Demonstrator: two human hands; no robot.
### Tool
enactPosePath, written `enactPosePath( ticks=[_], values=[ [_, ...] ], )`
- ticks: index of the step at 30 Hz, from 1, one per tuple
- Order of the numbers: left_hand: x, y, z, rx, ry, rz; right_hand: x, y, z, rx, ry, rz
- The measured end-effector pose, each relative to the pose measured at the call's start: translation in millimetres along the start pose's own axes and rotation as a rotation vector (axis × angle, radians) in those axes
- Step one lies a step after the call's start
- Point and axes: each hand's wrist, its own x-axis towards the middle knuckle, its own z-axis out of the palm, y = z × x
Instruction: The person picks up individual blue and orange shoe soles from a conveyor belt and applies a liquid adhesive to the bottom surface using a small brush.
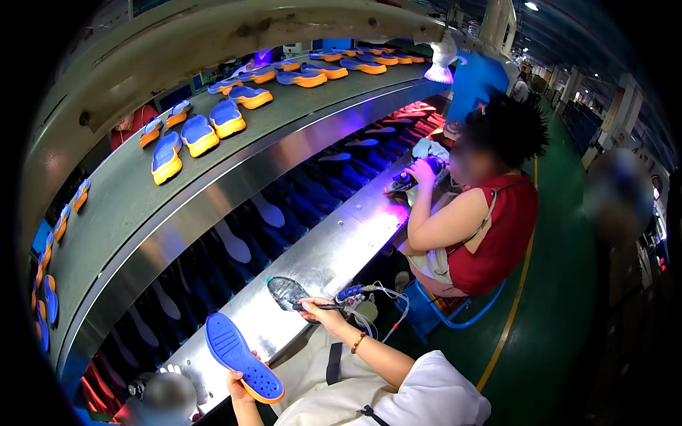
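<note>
Sole (pixel 231 339) at lower left-centre is edge-held by our left fingers (pixel 236 384), presumably keeping its face clear; our right fingers (pixel 312 308) grip a dark handle (pixel 329 307).

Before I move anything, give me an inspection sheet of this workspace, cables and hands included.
Surface: narrow metal bench, shiny, with bright glare on part of it.
Job's things: blue-and-orange sole, held up; dark oval piece by the right hand, its exact kind unclear.
Clutter: pale round container beside the tubing.
Hands: left hand grips the sole; right hand holds a slim dark tool.
Cables: white tubing loops beyond the right hand.
Surroundings: seated co-worker in red; conveyor carrying more soles; green floor.
</note>
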Motion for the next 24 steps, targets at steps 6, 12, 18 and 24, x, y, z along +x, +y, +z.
enactPosePath(
  ticks=[6, 12, 18, 24],
  values=[
    [-3, 16, 17, 0.277, -0.102, -0.122, -9, -35, 20, -0.069, -0.197, -0.008],
    [33, 9, 63, -0.133, -0.376, -0.122, -20, -85, 59, 0.275, -0.445, -0.088],
    [29, -3, 95, -0.259, -0.332, -0.055, -11, -77, 98, 0.127, -0.354, 0.001],
    [23, -3, 105, -0.253, -0.325, -0.071, 12, -87, 107, 0.013, -0.233, -0.069]
  ],
)
